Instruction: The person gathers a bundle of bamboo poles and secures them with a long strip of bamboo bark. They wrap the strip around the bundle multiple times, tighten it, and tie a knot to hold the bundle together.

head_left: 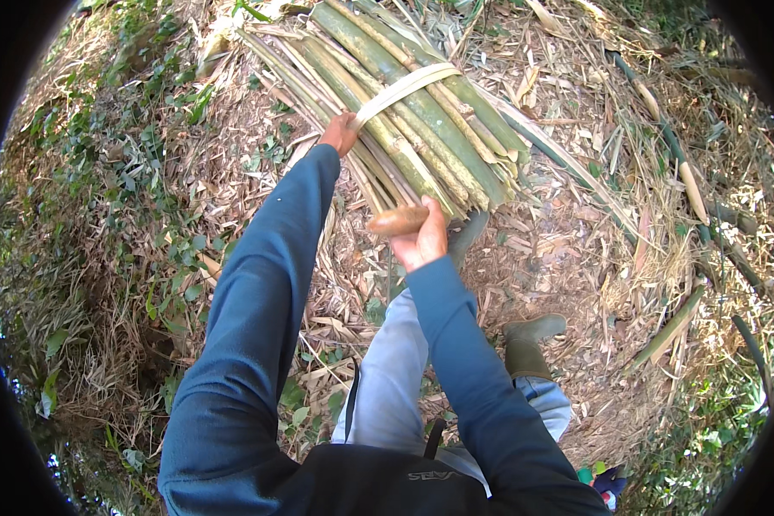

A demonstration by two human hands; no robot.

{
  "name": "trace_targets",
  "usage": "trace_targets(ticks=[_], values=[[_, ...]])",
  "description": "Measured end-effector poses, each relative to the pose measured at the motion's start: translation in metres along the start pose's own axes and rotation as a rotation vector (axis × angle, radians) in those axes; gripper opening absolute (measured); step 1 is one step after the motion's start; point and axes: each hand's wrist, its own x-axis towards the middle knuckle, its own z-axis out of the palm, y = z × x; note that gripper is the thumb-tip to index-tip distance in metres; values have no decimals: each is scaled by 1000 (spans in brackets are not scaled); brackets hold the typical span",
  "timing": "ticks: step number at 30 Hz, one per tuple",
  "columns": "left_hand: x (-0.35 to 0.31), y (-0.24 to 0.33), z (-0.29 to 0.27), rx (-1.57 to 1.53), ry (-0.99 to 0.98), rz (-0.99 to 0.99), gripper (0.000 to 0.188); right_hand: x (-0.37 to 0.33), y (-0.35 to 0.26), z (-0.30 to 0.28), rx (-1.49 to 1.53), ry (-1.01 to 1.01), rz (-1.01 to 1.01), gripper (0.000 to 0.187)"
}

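Note:
A bundle of split green bamboo strips [404, 112] lies on the ground ahead of me, bound by a pale flat strap [408, 86]. My left hand [340, 133] grips the left side of the bundle where the strap's end comes down. My right hand [421, 236] is closed on a brown wooden handle [396, 221] held just under the cut ends of the strips. What the handle belongs to is hidden by the hand and the bundle. Both arms wear blue sleeves.
Dry bamboo leaves and husks [559, 249] cover the ground. Loose bamboo poles [675, 150] lie at the right. Green weeds [129, 172] grow on the left. My green rubber boot [529, 344] stands below the bundle, on the right.

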Motion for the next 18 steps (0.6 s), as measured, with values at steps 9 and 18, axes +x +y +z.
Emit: trace_targets(ticks=[9, 18], values=[[22, 98, 28, 775, 1, -23, 43, -125, -118, -173, -130, 57, 42, 22], [20, 129, 44, 775, 54, -203, 50, -204, -229, -280, 5, 99, -417, 23]])
